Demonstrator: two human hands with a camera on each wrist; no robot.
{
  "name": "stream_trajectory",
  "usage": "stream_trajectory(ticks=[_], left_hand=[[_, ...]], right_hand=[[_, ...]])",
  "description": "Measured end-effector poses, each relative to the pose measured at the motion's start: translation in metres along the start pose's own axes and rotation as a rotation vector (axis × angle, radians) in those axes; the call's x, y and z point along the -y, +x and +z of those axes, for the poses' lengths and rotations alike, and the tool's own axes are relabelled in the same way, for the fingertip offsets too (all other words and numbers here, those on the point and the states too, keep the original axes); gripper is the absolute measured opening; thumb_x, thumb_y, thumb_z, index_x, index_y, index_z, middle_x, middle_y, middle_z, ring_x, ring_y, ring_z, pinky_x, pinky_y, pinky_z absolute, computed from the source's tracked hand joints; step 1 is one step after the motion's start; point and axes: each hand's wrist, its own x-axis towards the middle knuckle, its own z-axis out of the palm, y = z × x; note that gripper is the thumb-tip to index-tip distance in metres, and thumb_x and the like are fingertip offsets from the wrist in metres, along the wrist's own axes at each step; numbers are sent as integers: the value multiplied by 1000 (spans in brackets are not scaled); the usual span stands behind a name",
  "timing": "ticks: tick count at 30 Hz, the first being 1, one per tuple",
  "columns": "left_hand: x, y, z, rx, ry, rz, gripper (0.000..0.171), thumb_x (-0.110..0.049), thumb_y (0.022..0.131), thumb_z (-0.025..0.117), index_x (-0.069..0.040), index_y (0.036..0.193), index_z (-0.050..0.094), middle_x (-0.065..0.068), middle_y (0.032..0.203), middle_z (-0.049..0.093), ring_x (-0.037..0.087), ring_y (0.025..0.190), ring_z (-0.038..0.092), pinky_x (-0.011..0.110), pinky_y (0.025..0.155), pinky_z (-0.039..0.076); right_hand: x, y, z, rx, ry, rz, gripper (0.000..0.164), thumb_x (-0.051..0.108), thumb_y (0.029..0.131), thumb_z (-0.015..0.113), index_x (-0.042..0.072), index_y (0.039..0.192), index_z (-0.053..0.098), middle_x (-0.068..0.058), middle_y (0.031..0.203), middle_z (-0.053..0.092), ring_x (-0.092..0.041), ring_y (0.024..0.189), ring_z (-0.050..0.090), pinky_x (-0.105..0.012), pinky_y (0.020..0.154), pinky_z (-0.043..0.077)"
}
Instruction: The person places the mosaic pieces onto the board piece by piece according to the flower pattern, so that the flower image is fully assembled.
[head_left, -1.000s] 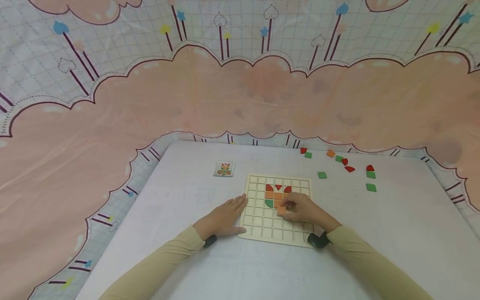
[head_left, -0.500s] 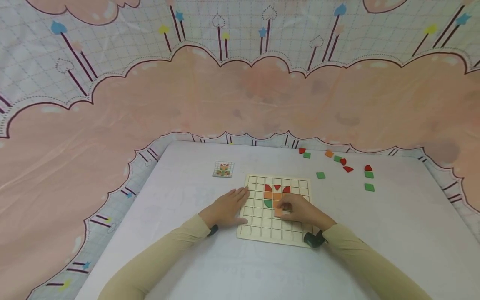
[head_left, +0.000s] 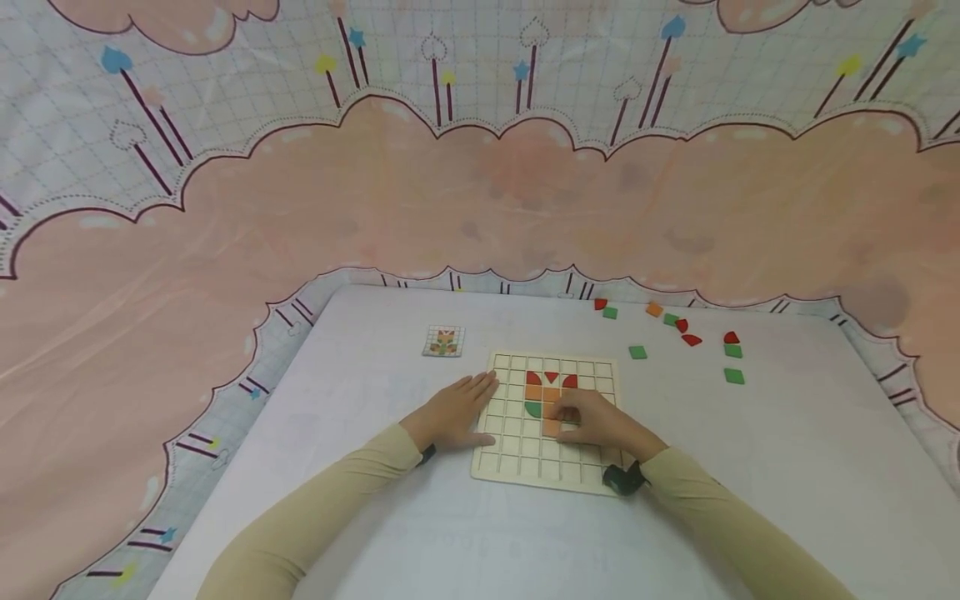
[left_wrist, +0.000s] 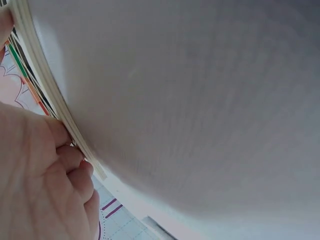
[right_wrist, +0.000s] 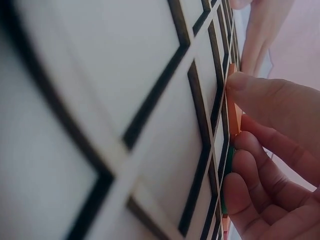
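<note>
pinching a flat orange square tile (head_left: 551, 428) between the thumb (right_wrist: 272, 95) and bent fingers (right_wrist: 245, 167) of the right hand (head_left: 600, 419). holding it low at a little box near the middle of a pale wooden grid board (head_left: 510, 467), just under the other orange square tiles (head_left: 551, 394); not being able to tell if fully down in the box. resting the left hand (head_left: 453, 414) on the left edge of the board, stretching the fingers out straight and pointing the thumb away from them. having two red round-edged tiles (head_left: 533, 379) and a red triangle tile (head_left: 551, 377) on top of the pattern, plus a green round-edged tile (head_left: 533, 409) on its left side. working on a white table (head_left: 390, 525), near a small square picture card (head_left: 443, 341) past the board's far left corner. having loose green tiles (head_left: 637, 352), loose red tiles (head_left: 691, 340) and a loose orange tile (head_left: 654, 309) scattered beyond the board, toward the right. wearing long tan sleeves (head_left: 330, 483).
</note>
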Motion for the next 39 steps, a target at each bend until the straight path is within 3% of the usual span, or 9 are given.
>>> stream_trajectory(ticks=[18,19,22,31,35,39], left_hand=[[2,3,4,-26,-2,7,91,-64,90,41,-1,150,15,14,158,12,25,147,14,35,121,17],[3,4,7,-36,2,11,93,-69,89,35,-1,150,15,13,159,12,25,147,14,35,121,17],[3,3,8,-30,3,3,93,-69,89,34,-2,150,14,12,159,11,24,147,13,35,121,16],[2,-1,4,-16,-14,-17,91,-65,89,41,-3,150,14,12,159,12,23,147,14,35,121,17],[0,-2,3,-23,-31,-9,92,-65,89,42,-3,150,14,12,159,12,24,147,14,36,120,17],[-1,-1,2,-35,-34,-2,92,-65,89,43,-2,150,15,13,158,13,24,147,15,36,120,18]], right_hand=[[0,1,-1,17,-23,-5,14,19,76,78,14,89,72,8,81,62,-3,73,53,-18,67,48],[0,1,-1,19,-22,-2,15,20,77,78,14,89,71,8,81,62,-3,73,53,-18,67,49],[2,1,0,20,-13,14,15,21,77,77,14,88,71,8,81,63,-4,74,54,-19,69,50],[2,2,3,13,51,35,16,19,77,78,15,90,71,8,84,64,-5,78,58,-20,72,52],[-4,-4,-6,7,105,19,18,19,78,76,15,94,71,6,88,67,-6,81,60,-22,76,54],[-16,-11,-30,-24,139,-29,21,17,80,74,9,99,70,-1,92,68,-11,83,61,-28,79,55]])
